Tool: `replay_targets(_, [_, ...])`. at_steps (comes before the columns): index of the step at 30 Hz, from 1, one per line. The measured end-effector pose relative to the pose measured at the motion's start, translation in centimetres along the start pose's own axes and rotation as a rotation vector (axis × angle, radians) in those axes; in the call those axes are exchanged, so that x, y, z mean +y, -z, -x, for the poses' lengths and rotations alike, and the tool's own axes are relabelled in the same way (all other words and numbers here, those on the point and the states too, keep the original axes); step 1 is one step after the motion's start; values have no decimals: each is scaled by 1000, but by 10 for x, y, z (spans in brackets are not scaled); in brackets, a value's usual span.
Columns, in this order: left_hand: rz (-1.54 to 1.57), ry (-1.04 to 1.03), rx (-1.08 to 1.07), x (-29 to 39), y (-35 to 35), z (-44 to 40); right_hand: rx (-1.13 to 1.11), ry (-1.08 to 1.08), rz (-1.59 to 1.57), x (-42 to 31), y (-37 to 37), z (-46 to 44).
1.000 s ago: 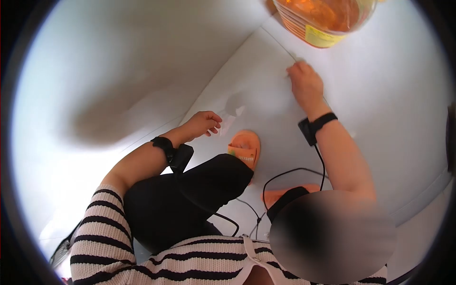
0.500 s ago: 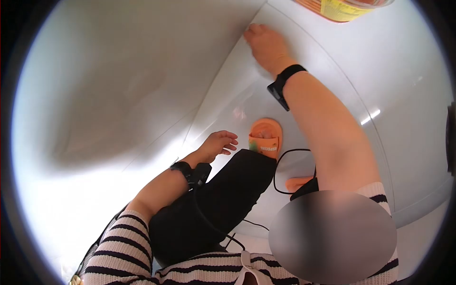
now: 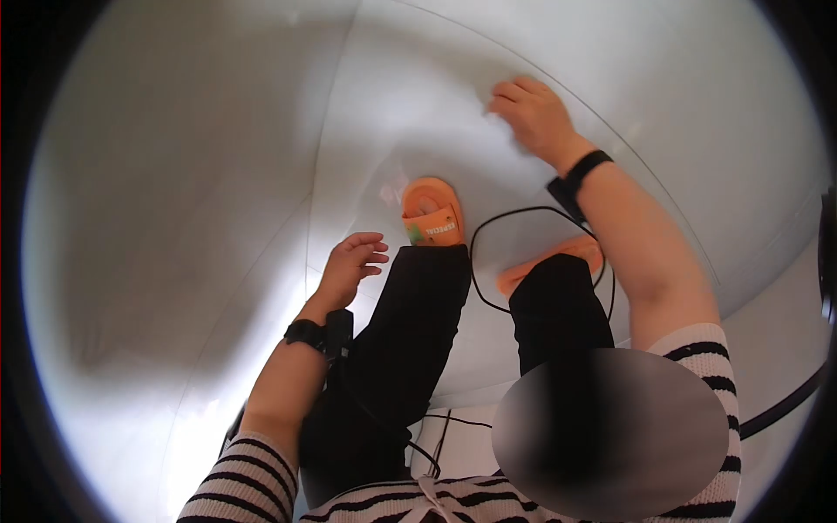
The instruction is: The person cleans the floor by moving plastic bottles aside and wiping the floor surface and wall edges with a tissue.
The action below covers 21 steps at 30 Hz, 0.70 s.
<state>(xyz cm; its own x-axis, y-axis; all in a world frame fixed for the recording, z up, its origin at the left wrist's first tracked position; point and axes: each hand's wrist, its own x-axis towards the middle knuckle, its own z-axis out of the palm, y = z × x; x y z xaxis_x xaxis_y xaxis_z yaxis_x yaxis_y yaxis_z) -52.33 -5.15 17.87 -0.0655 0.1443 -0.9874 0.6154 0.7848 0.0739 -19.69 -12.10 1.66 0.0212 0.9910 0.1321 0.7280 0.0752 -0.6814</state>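
Your left hand (image 3: 347,261) hangs, fingers (image 3: 370,247) parted, near the lettered slipper (image 3: 432,216) on the floor (image 3: 488,174), likely light, pliable and best gripped by its strap (image 3: 436,230); blur hides whether your right hand (image 3: 539,120) pinches anything.

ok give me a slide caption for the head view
Right hand outstretched over pale floor, left hand near one knee, orange slippers worn below.

Black trousers (image 3: 423,305), plain; at their hems, orange slippers (image 3: 432,228), the left with white lettering and a green patch; above them, cream top (image 3: 253,475), black-striped; around the slipper end, pale grey floor (image 3: 484,174).
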Motion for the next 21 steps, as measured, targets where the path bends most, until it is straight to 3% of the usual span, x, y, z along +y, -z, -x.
replay_targets(7, [-250,-125,-21,23,-17,41,71,-320,211,29,66,172])
replay_targets(12, [-359,-127,-39,28,-43,78,178,-730,346,28,99,296])
replay_targets(14, [-388,-142,-53,14,-53,95,429,-1416,165,9,108,327])
replay_targets(21, [-503,-24,-170,-16,-64,135,651,-1799,2,-155,35,426])
